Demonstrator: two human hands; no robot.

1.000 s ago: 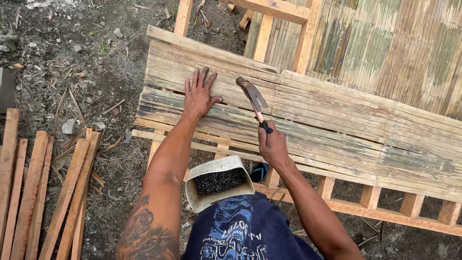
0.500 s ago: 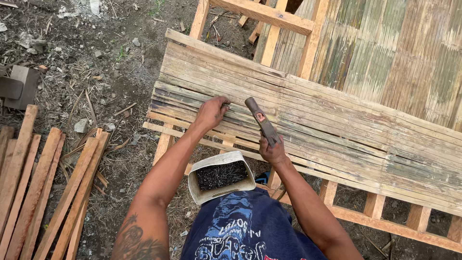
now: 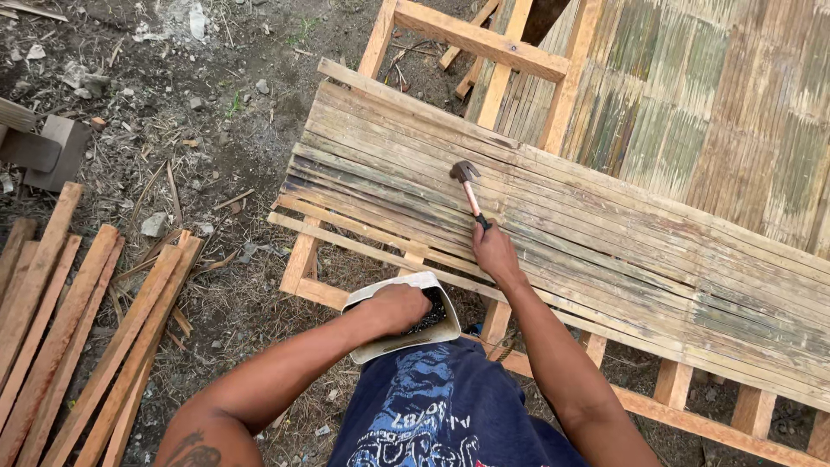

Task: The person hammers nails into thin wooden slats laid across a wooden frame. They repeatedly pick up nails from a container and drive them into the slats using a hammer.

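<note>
My right hand grips a claw hammer by its handle, the head resting on the flattened bamboo slats laid over a wooden frame. My left hand reaches into a white container of small dark nails at my lap; its fingers are hidden inside. The container sits just below the frame's near rail.
Wooden strips lie in a row on the dirt at left. A wood block sits at far left. Stones and scraps litter the ground. More bamboo matting covers the upper right.
My left hand left the bamboo slats and came down into the nail container. The hammer head has lowered onto the slats.
</note>
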